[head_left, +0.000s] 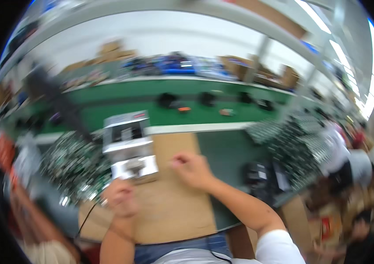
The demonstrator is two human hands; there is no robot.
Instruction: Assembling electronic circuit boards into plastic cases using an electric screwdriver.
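My left hand (pixel 121 196) is over the cardboard sheet (pixel 174 215), just below a silvery metal device (pixel 127 147) with a dark front panel and a red display. Its fingers are curled in, and blur hides what they hold, if anything. Over the same sheet, to the right of the device, my right hand (pixel 192 170) has its fingers bent together; nothing I can name shows in them. A small grey block (pixel 135 166) sits on the bright plate at the device's front. Left of the device lies a heap of green circuit boards (pixel 75 165), close to my left hand.
More circuit boards (pixel 299 147) are piled on the right, with black objects (pixel 257 176) beside them. A green conveyor belt (pixel 134 110) runs behind the bench, carrying dark round items. A grey post (pixel 57 99) stands at the left. Another person's arm (pixel 35 218) reaches in at lower left.
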